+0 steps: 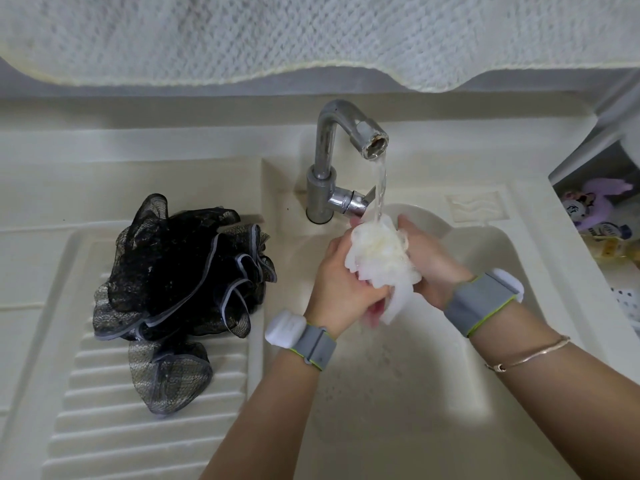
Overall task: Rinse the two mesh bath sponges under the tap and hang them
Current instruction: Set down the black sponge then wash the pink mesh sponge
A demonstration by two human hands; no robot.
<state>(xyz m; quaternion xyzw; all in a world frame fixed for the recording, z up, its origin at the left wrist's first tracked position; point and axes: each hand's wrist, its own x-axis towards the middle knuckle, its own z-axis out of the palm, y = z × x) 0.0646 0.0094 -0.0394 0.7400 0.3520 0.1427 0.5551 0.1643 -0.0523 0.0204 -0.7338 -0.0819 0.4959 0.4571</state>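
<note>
Both hands over the sink basin, together around the white mesh sponge. Left hand grips the sponge from its left side, fingers curled round the lower part; right hand cups it from the opposite side, fingers wrapped behind the mesh. Sponge bunched between the two palms, a loose end hanging down below the left-hand fingers. Tap stands just beyond the hands, spout curving toward them; water stream runs from the spout mouth straight onto the top of the white sponge. Black mesh sponge lies well to the left of the left hand, on the ribbed draining board, spread loose, grey-edged folds showing, touched by neither hand. Grey wrist bands with white units on both wrists; thin bracelet on the right forearm. A pale towel hangs across the far side, above the tap
</note>
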